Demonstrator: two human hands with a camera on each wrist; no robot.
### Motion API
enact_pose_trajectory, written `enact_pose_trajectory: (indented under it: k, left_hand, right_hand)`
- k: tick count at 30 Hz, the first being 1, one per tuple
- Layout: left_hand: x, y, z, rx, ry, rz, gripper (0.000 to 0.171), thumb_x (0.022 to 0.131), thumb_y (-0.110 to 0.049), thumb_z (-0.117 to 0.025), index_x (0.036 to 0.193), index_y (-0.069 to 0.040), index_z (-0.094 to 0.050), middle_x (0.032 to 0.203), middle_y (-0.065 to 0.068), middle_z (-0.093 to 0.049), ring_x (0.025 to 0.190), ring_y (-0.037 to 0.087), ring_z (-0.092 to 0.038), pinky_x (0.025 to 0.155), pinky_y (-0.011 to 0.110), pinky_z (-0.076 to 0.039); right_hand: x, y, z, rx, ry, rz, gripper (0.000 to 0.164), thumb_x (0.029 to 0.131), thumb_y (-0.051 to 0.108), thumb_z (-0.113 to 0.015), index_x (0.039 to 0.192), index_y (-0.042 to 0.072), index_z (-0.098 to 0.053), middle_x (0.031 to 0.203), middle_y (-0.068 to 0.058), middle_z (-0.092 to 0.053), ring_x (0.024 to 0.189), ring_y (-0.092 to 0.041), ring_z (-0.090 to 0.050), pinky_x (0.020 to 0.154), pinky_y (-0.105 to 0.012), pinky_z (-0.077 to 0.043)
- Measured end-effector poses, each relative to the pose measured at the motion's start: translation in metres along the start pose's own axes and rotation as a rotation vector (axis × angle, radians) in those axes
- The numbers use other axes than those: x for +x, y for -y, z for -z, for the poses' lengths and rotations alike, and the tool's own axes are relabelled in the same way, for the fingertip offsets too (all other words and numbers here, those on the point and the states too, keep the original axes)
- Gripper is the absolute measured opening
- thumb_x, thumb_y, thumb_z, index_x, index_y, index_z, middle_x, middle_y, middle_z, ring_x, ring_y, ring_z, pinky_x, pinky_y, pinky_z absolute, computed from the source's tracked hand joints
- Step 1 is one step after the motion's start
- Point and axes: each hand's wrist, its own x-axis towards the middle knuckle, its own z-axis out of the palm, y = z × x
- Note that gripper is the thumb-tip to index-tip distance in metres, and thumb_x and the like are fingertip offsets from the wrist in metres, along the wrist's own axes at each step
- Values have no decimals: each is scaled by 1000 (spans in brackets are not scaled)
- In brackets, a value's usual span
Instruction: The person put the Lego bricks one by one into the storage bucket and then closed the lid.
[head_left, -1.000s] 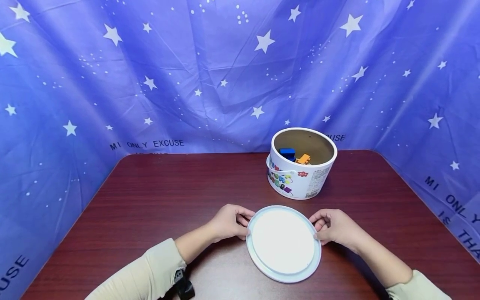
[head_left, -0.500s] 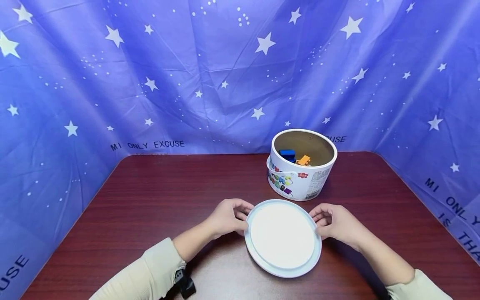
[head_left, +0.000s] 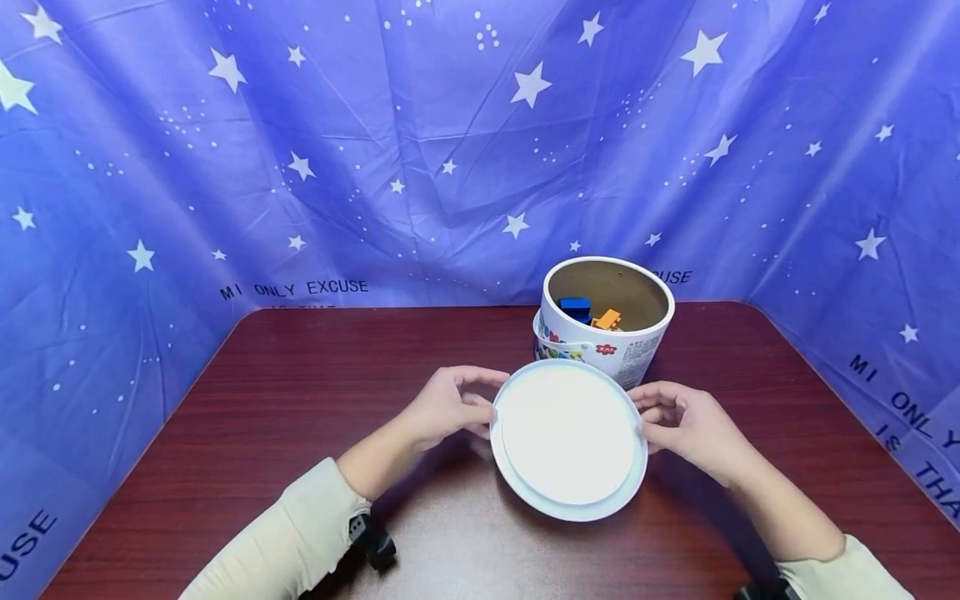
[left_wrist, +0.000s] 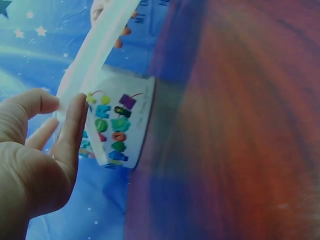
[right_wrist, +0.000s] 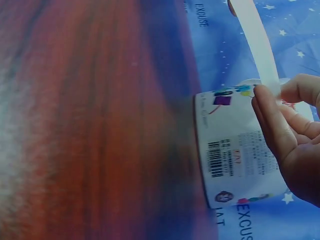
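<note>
A round white lid (head_left: 567, 437) is held between my two hands, raised off the table and tipped toward the camera in the head view. My left hand (head_left: 448, 408) pinches its left edge, thumb on the near side and fingers behind. At the opposite edge my right hand (head_left: 693, 429) pinches it the same way. In both wrist views the lid shows edge-on, a pale band (left_wrist: 100, 45) running up from the fingers. Just behind it stands a white printed bucket (head_left: 630, 358), uncovered, its lower front hidden by the lid. Blue blocks (head_left: 575, 308) and an orange block (head_left: 608, 319) lie inside.
The bucket's white handle (head_left: 558, 342) hangs down its front left side. A dark red wooden table (head_left: 337, 358) spreads around, backed by a blue star-printed curtain (head_left: 450, 208). Black wrist straps (head_left: 372, 542) sit at the sleeves.
Both hands have lifted the lid up and away from me, toward the bucket, so that it now overlaps the bucket's lower front. The bucket has stayed in place.
</note>
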Motion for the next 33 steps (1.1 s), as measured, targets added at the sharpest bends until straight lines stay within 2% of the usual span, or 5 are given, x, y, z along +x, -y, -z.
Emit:
enact_pose_trajectory:
  k: [6, 16, 22, 26, 33]
  left_hand:
    - [7, -15, 5, -65, 31, -31, 53, 78, 13, -62, 131, 7, -56, 95, 27, -69, 80, 25, -71, 66, 43, -60]
    - [29, -36, 7, -121, 0, -72, 48, 82, 11, -62, 130, 9, -57, 112, 18, -67, 81, 21, -67, 65, 36, -60]
    - [35, -47, 8, -203, -16, -85, 44, 86, 8, -61, 130, 12, -55, 111, 12, -68, 78, 17, -66, 64, 31, -59]
    - [36, -55, 8, -275, 34, -99, 46, 90, 6, -56, 135, 14, -49, 108, 7, -70, 81, 14, -67, 68, 28, -59]
    - [37, -55, 14, -427, 229, -161, 52, 89, 15, -49, 140, 16, -37, 132, 12, -60, 104, 15, -63, 86, 26, -54]
  right_hand:
    - [1, 8, 11, 136, -3, 124, 42, 87, -9, -66, 125, -15, -51, 104, -10, -69, 85, -17, -69, 64, -41, -60]
    - [8, 19, 28, 236, 10, 220, 33, 91, -12, -58, 124, -10, -59, 111, -4, -70, 88, -17, -69, 71, -34, -59]
    - [8, 23, 34, 317, 93, 322, 51, 83, -24, -55, 133, -12, -51, 115, -9, -69, 101, -18, -67, 79, -30, -58]
    - [9, 26, 37, 402, 155, 370, 61, 78, -31, -54, 137, -13, -46, 122, -11, -66, 104, -20, -66, 79, -30, -58]
    - [10, 29, 38, 419, 134, 389, 53, 83, -26, -55, 133, -16, -47, 124, -11, -65, 106, -20, -65, 83, -31, -56]
